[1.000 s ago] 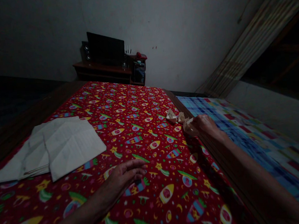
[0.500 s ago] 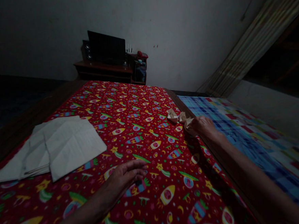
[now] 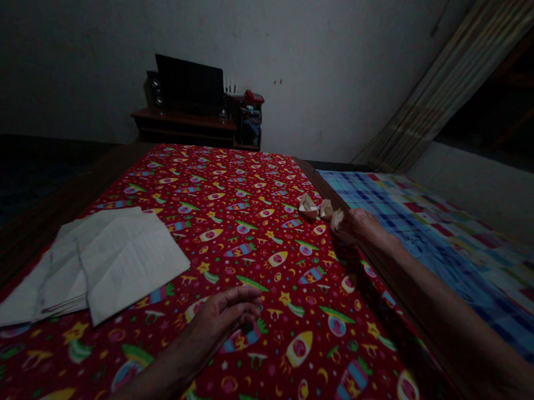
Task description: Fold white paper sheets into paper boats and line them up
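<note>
My left hand (image 3: 233,311) rests low over the red patterned cloth (image 3: 252,250), holding nothing, its fingers stretched out and slightly bent. Out at the right edge of the cloth, my right hand (image 3: 364,225) has its fingers closed at a small folded brown paper piece (image 3: 336,221); shadow hides the fingertips. Two more folded paper pieces stand in a row beyond it: a middle one (image 3: 325,209) and a larger one (image 3: 307,205). To the left of my left hand lies an overlapping spread of white paper sheets (image 3: 134,258) with crease lines.
A dark wooden edge (image 3: 323,187) borders the cloth on the right, with a blue checked cloth (image 3: 367,187) beyond it. At the far end stand a desk (image 3: 183,122), a monitor (image 3: 190,83) and a speaker (image 3: 155,89). A curtain (image 3: 425,103) hangs at the right.
My right hand has shifted very slightly to the right beside the nearest folded paper piece. My left hand and the sheets look the same.
</note>
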`<state>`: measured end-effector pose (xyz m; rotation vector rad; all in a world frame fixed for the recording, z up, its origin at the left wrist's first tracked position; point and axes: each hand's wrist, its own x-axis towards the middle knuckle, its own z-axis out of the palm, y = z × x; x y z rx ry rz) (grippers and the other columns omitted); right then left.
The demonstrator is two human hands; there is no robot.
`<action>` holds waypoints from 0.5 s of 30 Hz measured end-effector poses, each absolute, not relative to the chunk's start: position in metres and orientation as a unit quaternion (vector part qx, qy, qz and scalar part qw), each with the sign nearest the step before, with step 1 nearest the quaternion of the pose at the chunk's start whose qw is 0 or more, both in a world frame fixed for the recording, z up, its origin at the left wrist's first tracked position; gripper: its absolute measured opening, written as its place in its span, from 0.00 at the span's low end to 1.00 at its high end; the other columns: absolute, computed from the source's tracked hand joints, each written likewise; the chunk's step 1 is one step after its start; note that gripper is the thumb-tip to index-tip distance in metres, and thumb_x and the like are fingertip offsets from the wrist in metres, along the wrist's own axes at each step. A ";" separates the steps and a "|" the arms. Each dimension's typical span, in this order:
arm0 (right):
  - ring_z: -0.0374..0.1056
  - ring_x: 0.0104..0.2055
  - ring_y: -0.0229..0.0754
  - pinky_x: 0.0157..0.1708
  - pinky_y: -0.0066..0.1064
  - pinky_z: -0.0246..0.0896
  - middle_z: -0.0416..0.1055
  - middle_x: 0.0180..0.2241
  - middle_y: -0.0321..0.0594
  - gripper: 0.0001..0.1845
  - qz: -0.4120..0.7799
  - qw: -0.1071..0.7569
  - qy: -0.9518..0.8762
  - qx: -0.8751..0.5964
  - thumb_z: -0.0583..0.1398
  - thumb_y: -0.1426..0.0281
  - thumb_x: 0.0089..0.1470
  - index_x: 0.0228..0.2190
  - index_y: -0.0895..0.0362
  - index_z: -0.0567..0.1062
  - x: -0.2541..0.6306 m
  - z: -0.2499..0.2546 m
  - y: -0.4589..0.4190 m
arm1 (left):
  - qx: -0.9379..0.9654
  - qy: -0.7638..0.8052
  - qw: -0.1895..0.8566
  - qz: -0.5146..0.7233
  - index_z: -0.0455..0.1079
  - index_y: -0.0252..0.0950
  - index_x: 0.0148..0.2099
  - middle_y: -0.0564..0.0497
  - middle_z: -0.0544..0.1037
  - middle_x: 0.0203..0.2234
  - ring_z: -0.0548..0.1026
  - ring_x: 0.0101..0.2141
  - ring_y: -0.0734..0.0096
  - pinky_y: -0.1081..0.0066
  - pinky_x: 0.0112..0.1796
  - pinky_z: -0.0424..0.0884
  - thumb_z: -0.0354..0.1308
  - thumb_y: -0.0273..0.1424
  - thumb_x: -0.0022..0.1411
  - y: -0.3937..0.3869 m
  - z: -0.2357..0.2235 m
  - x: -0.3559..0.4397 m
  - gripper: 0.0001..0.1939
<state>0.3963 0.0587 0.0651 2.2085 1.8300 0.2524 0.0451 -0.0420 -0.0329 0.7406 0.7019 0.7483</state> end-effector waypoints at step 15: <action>0.71 0.40 0.46 0.30 0.26 0.55 0.74 0.38 0.54 0.14 0.124 0.121 0.644 0.745 0.51 0.74 0.57 0.39 0.65 0.74 0.399 0.056 0.058 | 0.380 0.346 0.785 0.346 0.75 0.34 0.40 0.47 0.77 0.35 0.73 0.31 0.74 0.76 0.34 0.68 0.67 0.36 0.48 -0.044 -0.032 0.045 0.17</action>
